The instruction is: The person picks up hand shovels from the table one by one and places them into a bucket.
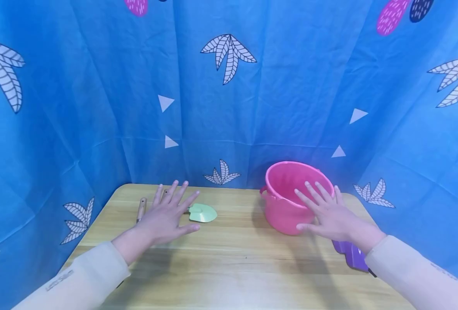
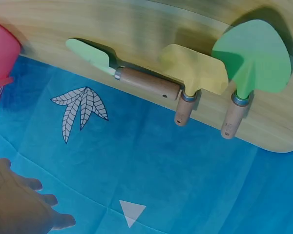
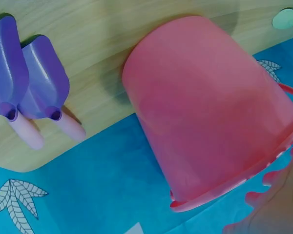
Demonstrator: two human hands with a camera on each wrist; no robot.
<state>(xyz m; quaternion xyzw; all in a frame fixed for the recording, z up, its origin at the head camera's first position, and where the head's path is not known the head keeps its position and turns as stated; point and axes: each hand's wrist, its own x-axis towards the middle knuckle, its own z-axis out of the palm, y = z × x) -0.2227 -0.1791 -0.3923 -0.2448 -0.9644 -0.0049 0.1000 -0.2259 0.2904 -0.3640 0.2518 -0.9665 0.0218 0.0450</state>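
Observation:
My left hand (image 1: 163,221), fingers spread, hovers over the left part of the table and holds nothing. Partly hidden beneath it are small garden tools: a pale green trowel (image 1: 202,213) and, in the left wrist view, a yellow hand tool (image 2: 195,68) and a broad green shovel (image 2: 259,53), all with wooden handles. My right hand (image 1: 331,217), also spread and holding nothing, is above the near right side of a pink bucket (image 1: 279,215); contact cannot be told. Two purple scoops, one larger (image 3: 7,63) and one smaller (image 3: 48,75), with pink handles lie right of the bucket.
A wooden table (image 1: 229,267) with rounded far corners bears everything. Blue patterned cloth (image 1: 298,77) hangs close behind it and along both sides. The bucket's handle (image 1: 263,191) hangs down on its left side.

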